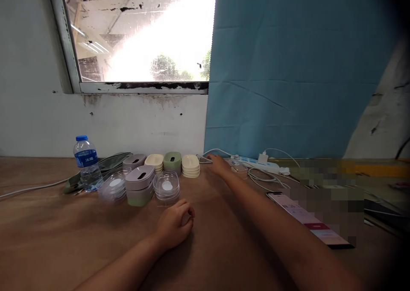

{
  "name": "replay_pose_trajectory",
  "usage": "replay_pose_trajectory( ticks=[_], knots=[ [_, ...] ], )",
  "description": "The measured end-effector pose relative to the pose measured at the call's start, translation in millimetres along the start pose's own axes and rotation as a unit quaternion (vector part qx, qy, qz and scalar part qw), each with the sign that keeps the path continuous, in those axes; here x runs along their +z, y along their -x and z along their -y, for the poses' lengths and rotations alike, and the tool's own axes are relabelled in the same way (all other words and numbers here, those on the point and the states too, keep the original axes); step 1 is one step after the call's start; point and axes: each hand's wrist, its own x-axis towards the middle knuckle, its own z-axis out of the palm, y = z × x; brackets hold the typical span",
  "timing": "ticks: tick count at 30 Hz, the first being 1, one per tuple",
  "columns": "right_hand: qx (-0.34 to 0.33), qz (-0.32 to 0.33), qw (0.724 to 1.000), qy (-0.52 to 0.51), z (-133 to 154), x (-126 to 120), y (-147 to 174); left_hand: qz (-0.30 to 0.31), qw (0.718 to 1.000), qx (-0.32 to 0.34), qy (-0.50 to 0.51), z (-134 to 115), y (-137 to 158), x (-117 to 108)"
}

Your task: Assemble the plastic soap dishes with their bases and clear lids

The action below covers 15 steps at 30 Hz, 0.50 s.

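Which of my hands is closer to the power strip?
Right. The right hand is just left of the power strip; the left hand is nearer the camera, farther left.

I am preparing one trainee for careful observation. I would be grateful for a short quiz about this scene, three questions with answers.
1. True or false: the bottle has a blue cap.
2. Which is nearest to the left hand: (a) phone, (b) clear containers, (c) bottle?
3. How many cream stacks stand on the table?

Key: 1. True. 2. b. 3. Two.
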Motion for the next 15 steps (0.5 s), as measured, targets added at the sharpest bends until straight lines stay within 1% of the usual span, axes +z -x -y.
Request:
replay_pose_trajectory(
  ticks=[3, 6, 9, 15],
  knots=[
    [-0.038, 0.029, 0.999, -0.021, 34.2, 3.2, -5.9, -0.005, 1.0, 0.003, -0.011, -1.6, -0.3, -2.0],
    [-0.053, 0.047, 0.997, -0.034, 54.6, 9.6, -2.4, -0.012, 1.0, 0.001, -0.023, -3.3, -1.4, -4.3],
    [-0.069, 0.048, 0.996, -0.041, 58.6, 13.0, 0.9, -0.018, 0.999, 0.005, -0.028, -3.6, -2.1, -6.0],
    [-0.14, 0.047, 0.985, -0.085, 47.0, 6.0, -3.7, -0.027, 0.999, 0.009, -0.03, -1.6, -1.0, -6.9]
  ],
)
